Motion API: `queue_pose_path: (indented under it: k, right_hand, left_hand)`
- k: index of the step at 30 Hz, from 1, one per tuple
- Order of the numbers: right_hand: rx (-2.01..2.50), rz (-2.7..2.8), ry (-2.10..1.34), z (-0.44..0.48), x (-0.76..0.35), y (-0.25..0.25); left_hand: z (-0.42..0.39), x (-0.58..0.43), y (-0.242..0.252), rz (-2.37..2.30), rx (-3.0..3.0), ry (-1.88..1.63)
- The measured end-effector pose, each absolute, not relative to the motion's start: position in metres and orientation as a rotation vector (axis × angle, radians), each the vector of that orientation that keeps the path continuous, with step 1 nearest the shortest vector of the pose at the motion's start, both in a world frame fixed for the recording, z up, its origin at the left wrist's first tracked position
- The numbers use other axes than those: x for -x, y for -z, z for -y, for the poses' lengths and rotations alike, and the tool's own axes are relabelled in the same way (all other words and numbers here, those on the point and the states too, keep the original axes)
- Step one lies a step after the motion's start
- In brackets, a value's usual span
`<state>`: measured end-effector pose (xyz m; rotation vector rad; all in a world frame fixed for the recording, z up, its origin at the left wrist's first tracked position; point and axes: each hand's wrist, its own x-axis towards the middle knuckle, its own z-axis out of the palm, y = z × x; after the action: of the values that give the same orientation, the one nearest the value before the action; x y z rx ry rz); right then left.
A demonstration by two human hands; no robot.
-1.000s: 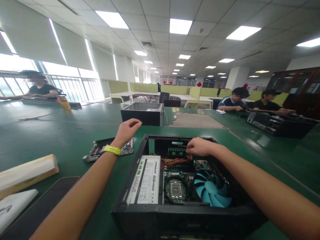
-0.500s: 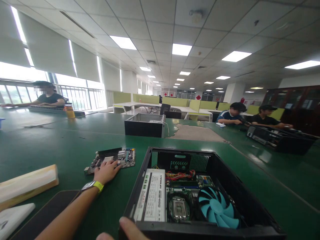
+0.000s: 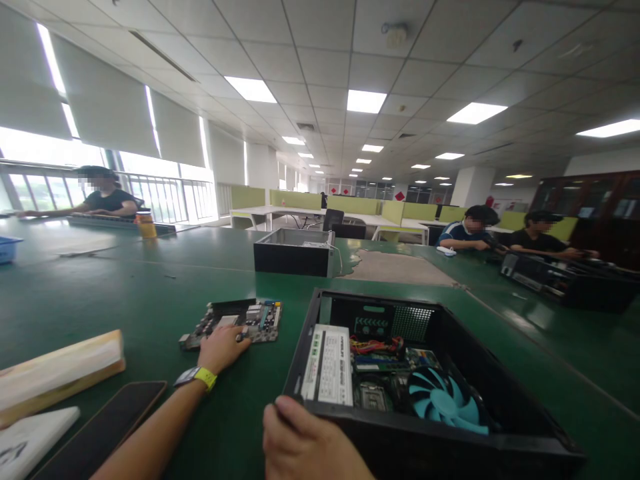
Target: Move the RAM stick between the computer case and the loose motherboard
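Fingers of our right hand (image 3: pixel 313 443) clasp the near left corner of the black case (image 3: pixel 450 459); our left hand (image 3: pixel 220 352) covers part of the circuit board (image 3: pixel 267 322) on the bench (image 3: pixel 205 277), its grip unclear to us.

Left of my grip (image 3: pixel 307 437), pale blinds (image 3: pixel 105 97) hang over bright windows (image 3: pixel 45 143); beyond it — green partitions (image 3: pixel 295 199), white desks (image 3: pixel 250 211), ceiling lights (image 3: pixel 367 102); far right, a dark cabinet (image 3: pixel 607 207).
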<state>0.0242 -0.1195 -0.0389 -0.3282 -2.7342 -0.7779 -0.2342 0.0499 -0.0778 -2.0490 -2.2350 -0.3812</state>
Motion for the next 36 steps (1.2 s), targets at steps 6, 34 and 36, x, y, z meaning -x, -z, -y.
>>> queue_pose_path:
  k: [6, 34, 36]
  right_hand:
    - [0.834, 2.770, 0.485, 0.076, -0.090, 0.012]
    - [1.774, 1.655, -0.158, 0.043, -0.201, 0.070]
    - [1.804, 1.625, -0.163, 0.060, -0.182, 0.079]
  left_hand:
    - [-0.026, 0.213, 0.077, 2.100, 2.232, 0.439]
    - [0.109, -0.002, 0.055, 1.835, 2.918, -0.002]
    - [0.116, -0.004, 0.055, 1.794, 2.953, -0.023]
